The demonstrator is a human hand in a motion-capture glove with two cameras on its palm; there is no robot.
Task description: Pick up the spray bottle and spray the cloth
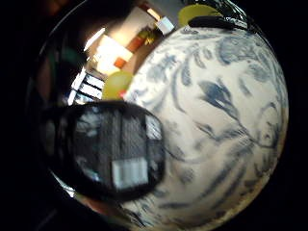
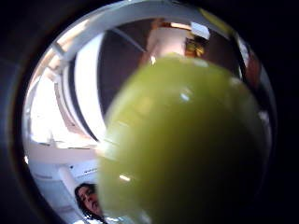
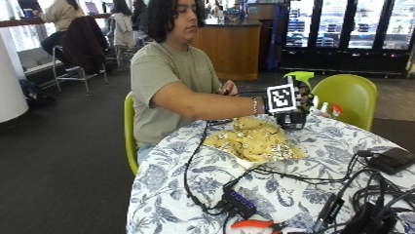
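At the near edge of the round surface [image 3: 195, 180], which wears a white tablecloth printed with blue flowers, lie an orange-handled tool [image 3: 254, 225] and a small dark hub [image 3: 238, 204] with blue lights. Black cables [image 3: 195, 161] run from the hub across the tablecloth, and more cables pile up at the near right, beside a flat black box [image 3: 393, 160].

Further in, near the middle of the surface, the cloth [image 3: 254, 139] lies crumpled in a yellow, patterned heap. It touches nothing but the tablecloth under it.

Just beyond the cloth, the person's right hand [image 3: 297, 103] is raised above the surface at about chest height, with the forearm stretched out from the seated body. The grip is clamped on the spray bottle [image 3: 299, 78]: the gloved fingers wrap its body, and its green spray head sticks up above them. The bottle hangs upright over the far edge of the cloth, clear of the surface. The thumb side palm view is filled by the green bottle, close against the palm. The little finger side palm view shows the bottle's dark labelled body above the tablecloth.

The bare hand [image 3: 228, 88] is held close to the chest, behind the outstretched arm. Behind the bottle, a green chair [image 3: 347, 95] stands at the far side of the surface.
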